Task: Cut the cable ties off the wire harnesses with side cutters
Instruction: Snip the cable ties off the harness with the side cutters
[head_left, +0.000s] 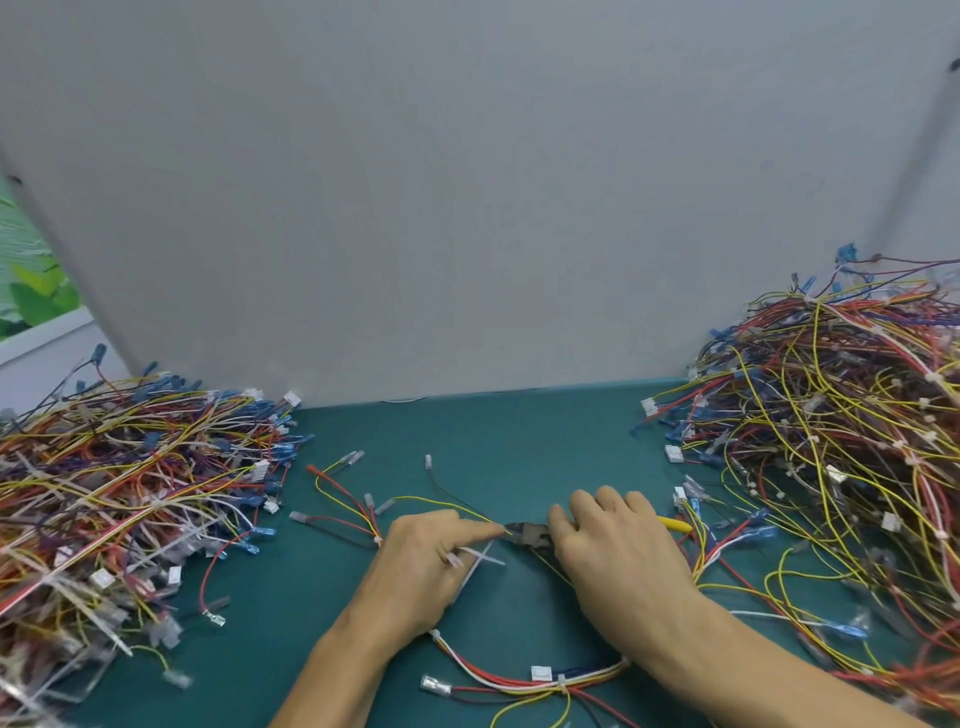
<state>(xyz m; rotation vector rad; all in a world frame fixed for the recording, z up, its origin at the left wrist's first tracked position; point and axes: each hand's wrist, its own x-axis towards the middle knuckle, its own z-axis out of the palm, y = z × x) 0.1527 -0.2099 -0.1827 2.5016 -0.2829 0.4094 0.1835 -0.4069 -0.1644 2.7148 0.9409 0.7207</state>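
The right hand (618, 551) curls over the side cutters (527, 535) and hides almost all of the tool. Only the dark head shows to the left of the knuckles, and a yellow handle tip (675, 525) pokes out on the far side. Whether the blades are apart or closed cannot be made out.

The left hand (421, 561) lies just beside the head, its forefinger stretched out to the cutter's tip. It seems to pinch the wire harness (358, 512) there, though its palm covers the grip itself. The harness's red and yellow leads fan out to the left on the mat, and a yellow lead runs to the blades. Loose white cable ties (483, 558) stick out crosswise from under the left fingers.

Another harness (545, 675) lies between the forearms, its lower wires cut off by the frame edge.

The bench is covered by a teal mat (519, 447). A tangled pile of harnesses (130, 493) sits on the left and a taller heap (831, 415) on the right, both running out of view. A plain grey partition (467, 208) stands behind the bench. A blurred strip of greenery (31, 291) shows past its left edge.
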